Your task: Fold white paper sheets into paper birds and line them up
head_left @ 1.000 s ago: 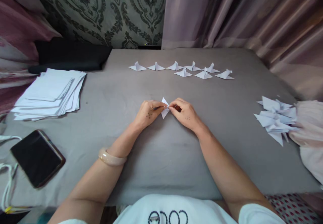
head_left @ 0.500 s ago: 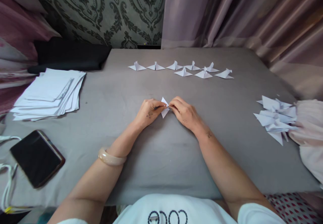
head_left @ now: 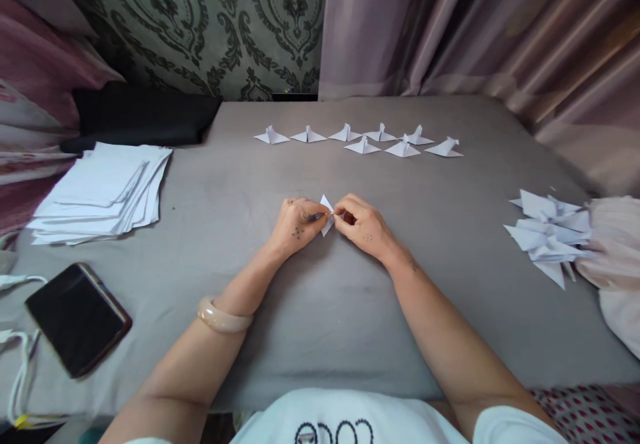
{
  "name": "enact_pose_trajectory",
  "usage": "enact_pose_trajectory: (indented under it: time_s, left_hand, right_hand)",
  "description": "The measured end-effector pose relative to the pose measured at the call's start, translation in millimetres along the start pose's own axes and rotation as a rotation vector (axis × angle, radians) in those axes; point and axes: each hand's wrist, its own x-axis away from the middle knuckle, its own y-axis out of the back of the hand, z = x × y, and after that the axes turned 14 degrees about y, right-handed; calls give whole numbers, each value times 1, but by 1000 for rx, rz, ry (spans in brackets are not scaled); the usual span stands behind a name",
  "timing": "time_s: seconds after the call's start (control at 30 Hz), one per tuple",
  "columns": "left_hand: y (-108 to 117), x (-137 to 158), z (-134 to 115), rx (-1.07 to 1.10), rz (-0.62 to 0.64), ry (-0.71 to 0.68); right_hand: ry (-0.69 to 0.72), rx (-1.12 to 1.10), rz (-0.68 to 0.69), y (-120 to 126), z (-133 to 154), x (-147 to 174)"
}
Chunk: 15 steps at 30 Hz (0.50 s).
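A small white folded paper bird (head_left: 327,201) is pinched between my two hands over the middle of the table. My left hand (head_left: 299,226) grips it from the left with thumb and fingers. On the other side, my right hand (head_left: 364,225) pinches its right end, fingertips almost meeting those of the left. Two pointed paper tips stick out above and below the fingers; the centre of the fold is hidden. Beyond the hands, several finished paper birds (head_left: 363,145) stand in two loose rows.
At the left lies a stack of white paper sheets (head_left: 100,177), with a black cloth (head_left: 145,114) behind it. A dark phone (head_left: 79,319) and white cables (head_left: 20,377) are nearer. On the right, a pile of folded papers (head_left: 547,227) touches pale fabric (head_left: 613,251).
My right hand's fingers have shifted slightly, with thumb and index now more rounded at the paper's end. The view has tilted a little; the hands stay in place.
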Motion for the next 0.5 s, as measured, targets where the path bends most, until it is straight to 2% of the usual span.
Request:
enact_pose_trajectory:
  time_s: [0.3, 0.5]
  left_hand:
    - [3, 0, 1, -5, 20, 14]
    - [5, 2, 4, -100, 16, 30]
  right_hand:
    - [-36, -60, -84, -1, -7, 4]
    - [-196, -69, -155, 1, -10, 5]
